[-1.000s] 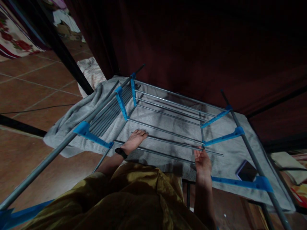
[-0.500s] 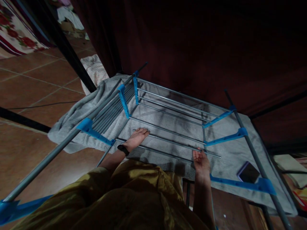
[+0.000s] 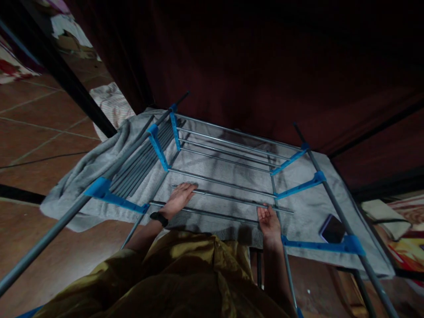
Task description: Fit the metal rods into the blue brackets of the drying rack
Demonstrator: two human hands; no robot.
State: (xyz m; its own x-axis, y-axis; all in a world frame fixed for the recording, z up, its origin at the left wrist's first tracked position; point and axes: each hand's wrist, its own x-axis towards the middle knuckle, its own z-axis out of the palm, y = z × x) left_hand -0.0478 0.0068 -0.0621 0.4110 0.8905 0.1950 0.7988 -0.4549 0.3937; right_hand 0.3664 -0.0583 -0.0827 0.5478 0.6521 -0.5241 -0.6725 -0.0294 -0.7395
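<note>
A thin grey metal rod (image 3: 228, 198) spans both my hands, above the grey blanket. My left hand (image 3: 179, 197), wearing a black wristband, is closed over its left part from above. My right hand (image 3: 269, 220) is palm up, its fingers curled under the right part, with the rod's end sticking out beyond. Around them stands a partly assembled rack with grey tubes and blue plastic brackets (image 3: 122, 204). Several crossbars (image 3: 218, 176) join the brackets beyond the rod. Another crossbar (image 3: 218, 213) lies nearer my body and passes behind or under my hands.
Several loose rods (image 3: 142, 161) lie side by side on the blanket (image 3: 89, 194) at the left. A phone (image 3: 333, 229) rests on it inside the right upright tube (image 3: 338, 210). A dark red curtain (image 3: 232, 66) hangs behind. Tiled floor (image 3: 36, 110) shows at left.
The view has shifted, so the rack and blanket appear farther left. Both hands keep their hold on the rod, which stays about the same relative to the rack.
</note>
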